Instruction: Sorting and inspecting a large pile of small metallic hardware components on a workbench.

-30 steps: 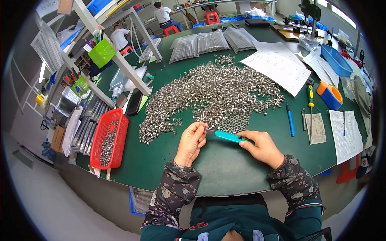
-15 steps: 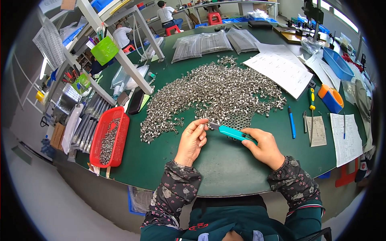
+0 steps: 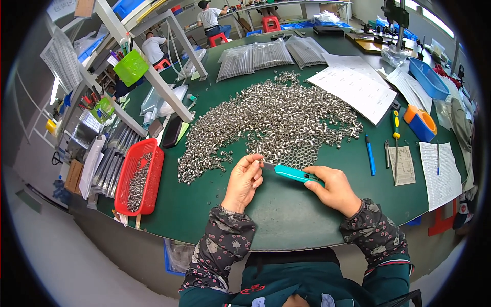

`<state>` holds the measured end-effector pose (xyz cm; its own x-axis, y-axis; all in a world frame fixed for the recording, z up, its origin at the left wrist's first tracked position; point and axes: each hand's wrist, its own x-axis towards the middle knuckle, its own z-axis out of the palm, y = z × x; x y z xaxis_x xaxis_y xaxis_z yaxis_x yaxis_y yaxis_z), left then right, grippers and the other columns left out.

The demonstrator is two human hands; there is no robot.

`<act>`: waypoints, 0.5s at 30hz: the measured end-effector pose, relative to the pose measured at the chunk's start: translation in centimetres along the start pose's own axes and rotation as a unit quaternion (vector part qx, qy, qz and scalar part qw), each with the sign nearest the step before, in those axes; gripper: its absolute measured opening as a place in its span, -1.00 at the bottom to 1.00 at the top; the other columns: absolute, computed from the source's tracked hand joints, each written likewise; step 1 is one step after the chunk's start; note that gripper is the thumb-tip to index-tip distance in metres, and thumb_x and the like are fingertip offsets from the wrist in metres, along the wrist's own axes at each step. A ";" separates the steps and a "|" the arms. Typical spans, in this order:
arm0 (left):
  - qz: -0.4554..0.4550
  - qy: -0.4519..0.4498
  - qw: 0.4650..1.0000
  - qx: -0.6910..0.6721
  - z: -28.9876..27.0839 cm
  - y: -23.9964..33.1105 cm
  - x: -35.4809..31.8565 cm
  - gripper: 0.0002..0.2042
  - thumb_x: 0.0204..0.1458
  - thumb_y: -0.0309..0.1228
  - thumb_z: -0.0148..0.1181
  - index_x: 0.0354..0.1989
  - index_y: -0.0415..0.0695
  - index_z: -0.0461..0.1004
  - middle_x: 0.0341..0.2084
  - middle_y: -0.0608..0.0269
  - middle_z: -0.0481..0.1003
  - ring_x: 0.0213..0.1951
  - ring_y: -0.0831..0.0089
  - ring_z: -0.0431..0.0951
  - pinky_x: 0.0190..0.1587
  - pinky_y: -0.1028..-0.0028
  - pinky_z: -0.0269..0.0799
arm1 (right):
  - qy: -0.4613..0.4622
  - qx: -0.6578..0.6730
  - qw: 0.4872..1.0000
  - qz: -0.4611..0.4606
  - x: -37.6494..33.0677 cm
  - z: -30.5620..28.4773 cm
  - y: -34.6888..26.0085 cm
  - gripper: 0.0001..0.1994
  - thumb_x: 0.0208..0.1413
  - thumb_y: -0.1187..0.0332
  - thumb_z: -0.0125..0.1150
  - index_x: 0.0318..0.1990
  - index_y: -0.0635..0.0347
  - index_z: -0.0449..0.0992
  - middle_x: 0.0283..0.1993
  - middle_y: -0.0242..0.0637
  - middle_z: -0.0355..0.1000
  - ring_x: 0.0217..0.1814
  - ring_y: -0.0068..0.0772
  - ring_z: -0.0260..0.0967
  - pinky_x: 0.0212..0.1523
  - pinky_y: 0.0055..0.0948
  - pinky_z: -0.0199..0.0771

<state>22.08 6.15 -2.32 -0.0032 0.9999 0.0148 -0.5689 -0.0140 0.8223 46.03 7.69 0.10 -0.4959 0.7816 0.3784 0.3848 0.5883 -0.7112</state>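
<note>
My right hand (image 3: 333,189) is closed around the turquoise handle of a utility knife (image 3: 292,173). Its dark blade points left and meets the fingertips of my left hand (image 3: 245,179). Those fingers pinch a small metal ring, mostly hidden by the fingertips. Just beyond both hands spreads a broad pile of small shiny metal rings (image 3: 276,115) on the green table (image 3: 291,220). At the pile's near edge several rings stand on end, side by side, with their round openings facing up.
At left stands a red plastic basket (image 3: 153,176) partly filled with metal rings, near a dark phone (image 3: 172,131). To the right lie a blue pen (image 3: 370,156), a yellow screwdriver (image 3: 396,125), an orange-and-blue tape dispenser (image 3: 422,125) and paper sheets (image 3: 355,87). Bagged tubes (image 3: 271,53) lie behind the pile.
The knife has shifted slightly left and down, its blade tip now closer in at my left fingertips. My right hand has moved a little down with it. The left hand keeps its pinch.
</note>
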 end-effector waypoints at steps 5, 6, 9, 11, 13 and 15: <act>-0.008 0.008 1.000 -0.016 0.1 0.1 0.0 -0.85 0.10 -0.46 0.00 -0.19 -0.22 0.38 -0.44 0.34 0.34 -0.56 0.68 0.20 -0.63 0.71 0.11 | -0.005 0.000 1.000 0.004 0.1 -0.1 -0.1 -0.74 -0.03 0.29 0.14 -0.17 0.16 0.46 -0.33 -0.13 0.44 -0.30 -0.07 0.39 -0.30 -0.23 0.37; -0.009 0.008 1.000 -0.016 0.2 0.1 0.0 -0.85 0.10 -0.46 0.00 -0.19 -0.22 0.38 -0.44 0.34 0.34 -0.56 0.68 0.20 -0.63 0.71 0.11 | -0.007 -0.002 1.000 0.005 0.1 -0.1 -0.1 -0.74 -0.03 0.29 0.14 -0.17 0.16 0.46 -0.33 -0.13 0.44 -0.30 -0.07 0.39 -0.30 -0.23 0.37; -0.012 0.024 1.000 -0.012 0.3 0.2 -0.1 -0.84 0.10 -0.46 0.01 -0.18 -0.22 0.38 -0.44 0.33 0.34 -0.56 0.67 0.20 -0.63 0.71 0.11 | -0.013 -0.001 1.000 0.015 0.1 -0.2 -0.3 -0.74 -0.03 0.29 0.14 -0.17 0.15 0.46 -0.32 -0.12 0.44 -0.30 -0.07 0.39 -0.29 -0.23 0.37; 0.002 0.015 1.000 0.003 0.0 0.1 -0.1 -0.84 0.09 -0.47 0.02 -0.18 -0.22 0.37 -0.44 0.33 0.34 -0.57 0.68 0.20 -0.64 0.71 0.10 | -0.019 0.003 1.000 0.021 0.1 -0.2 -0.3 -0.74 -0.03 0.29 0.14 -0.17 0.15 0.46 -0.32 -0.12 0.44 -0.30 -0.07 0.39 -0.29 -0.23 0.37; -0.004 0.024 1.000 0.014 0.2 0.2 0.0 -0.84 0.08 -0.48 0.02 -0.18 -0.22 0.37 -0.44 0.33 0.36 -0.58 0.69 0.20 -0.64 0.72 0.11 | -0.005 0.002 1.000 0.011 0.1 -0.1 -0.1 -0.74 -0.03 0.28 0.14 -0.17 0.15 0.46 -0.32 -0.12 0.44 -0.30 -0.07 0.40 -0.29 -0.24 0.37; -0.010 0.035 0.999 0.027 0.2 0.2 0.0 -0.85 0.08 -0.49 0.03 -0.18 -0.22 0.36 -0.44 0.34 0.38 -0.59 0.71 0.20 -0.65 0.73 0.11 | -0.009 0.003 1.000 0.018 0.1 -0.2 -0.2 -0.74 -0.03 0.29 0.14 -0.17 0.15 0.46 -0.32 -0.12 0.44 -0.30 -0.07 0.40 -0.29 -0.24 0.37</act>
<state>22.13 6.17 -2.09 -0.0502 0.9980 -0.0393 -0.5249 0.0071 0.8511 46.10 7.69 0.39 -0.4956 0.7980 0.3429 0.3967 0.5592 -0.7280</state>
